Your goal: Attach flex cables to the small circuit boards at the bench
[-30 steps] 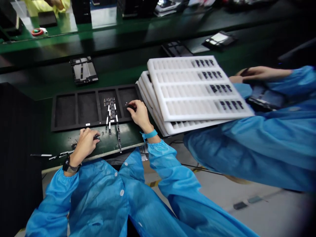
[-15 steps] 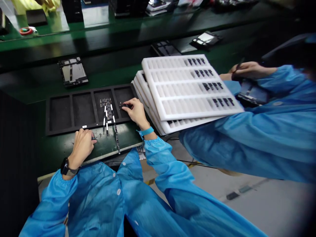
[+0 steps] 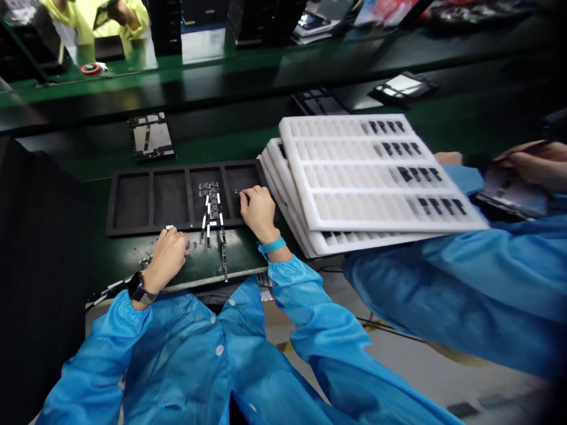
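Note:
My right hand (image 3: 259,213) is over the rightmost compartment of a black foam tray (image 3: 132,231), fingers curled together; whatever they pinch is hidden. In the tray's third compartment lies a cluster of small circuit boards (image 3: 212,199), with thin flex strips (image 3: 224,251) hanging over the front rim onto the bench. My left hand (image 3: 169,254) rests at the bench's front edge with bent fingers. Something small and dark shows at its fingertips, too little to name. Beside that wrist, more boards with strips (image 3: 145,260) lie partly covered by the hand.
White foam trays (image 3: 354,171) with slots and dark parts are stacked at right. Opened device housings (image 3: 150,137) lie behind the black tray and on the bench further right (image 3: 405,86). A co-worker's hand (image 3: 534,165) works at far right. A dark block stands left.
The view has swung left, so the scene sits further right. The dark part seen in my right fingers is no longer visible. Boards beside my left wrist have come into sight.

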Action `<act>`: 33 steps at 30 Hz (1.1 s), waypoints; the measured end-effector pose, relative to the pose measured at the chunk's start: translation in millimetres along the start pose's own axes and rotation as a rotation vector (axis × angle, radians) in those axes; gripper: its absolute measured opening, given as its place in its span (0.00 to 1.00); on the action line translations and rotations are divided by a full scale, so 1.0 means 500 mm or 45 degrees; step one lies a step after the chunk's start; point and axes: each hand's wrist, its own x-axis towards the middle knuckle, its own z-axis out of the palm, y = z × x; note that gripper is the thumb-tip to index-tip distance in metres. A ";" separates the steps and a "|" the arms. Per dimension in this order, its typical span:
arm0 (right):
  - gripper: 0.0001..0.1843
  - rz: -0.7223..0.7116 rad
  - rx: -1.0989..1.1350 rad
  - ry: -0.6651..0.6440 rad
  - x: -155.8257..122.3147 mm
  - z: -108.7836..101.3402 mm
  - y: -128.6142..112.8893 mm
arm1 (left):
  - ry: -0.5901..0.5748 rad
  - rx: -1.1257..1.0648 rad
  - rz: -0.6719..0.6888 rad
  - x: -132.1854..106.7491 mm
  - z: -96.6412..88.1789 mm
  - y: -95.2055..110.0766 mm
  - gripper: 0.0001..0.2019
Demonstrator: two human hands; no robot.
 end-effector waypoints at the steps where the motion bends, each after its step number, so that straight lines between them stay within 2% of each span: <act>1: 0.15 -0.012 0.009 0.023 0.000 0.002 0.001 | -0.010 -0.022 -0.007 0.001 -0.002 -0.001 0.05; 4: 0.14 -0.044 0.086 0.136 0.000 0.009 0.010 | -0.032 -0.059 0.011 0.002 -0.008 -0.004 0.05; 7: 0.13 -0.058 0.249 0.232 0.002 0.007 0.018 | 0.008 -0.079 0.031 -0.009 -0.019 -0.009 0.05; 9: 0.13 -0.070 0.385 0.259 0.004 -0.003 0.018 | 0.065 -0.151 0.050 -0.024 -0.036 -0.018 0.05; 11: 0.12 -0.062 0.515 0.259 0.005 -0.021 0.007 | 0.186 -0.287 0.063 -0.044 -0.067 -0.028 0.04; 15: 0.10 -0.043 0.764 0.170 0.000 -0.068 -0.052 | 0.528 -0.670 -0.119 -0.083 -0.152 -0.035 0.06; 16: 0.10 -0.061 0.833 0.125 -0.003 -0.080 -0.074 | 0.577 -0.770 -0.176 -0.090 -0.171 -0.031 0.07; 18: 0.10 -0.105 0.975 -0.004 -0.014 -0.102 -0.119 | 0.581 -0.969 -0.227 -0.095 -0.194 -0.017 0.07; 21: 0.12 -0.125 1.151 -0.266 -0.033 -0.132 -0.182 | 0.518 -1.242 -0.215 -0.084 -0.187 0.006 0.09; 25: 0.14 -0.128 1.279 -0.592 -0.054 -0.157 -0.238 | 0.558 -1.489 -0.320 -0.063 -0.140 0.027 0.09; 28: 0.16 -0.145 1.318 -0.712 -0.061 -0.160 -0.258 | 0.613 -1.627 -0.350 -0.057 -0.116 0.036 0.10; 33: 0.15 -0.208 1.293 -0.810 -0.064 -0.152 -0.267 | 0.629 -1.711 -0.360 -0.062 -0.105 0.034 0.13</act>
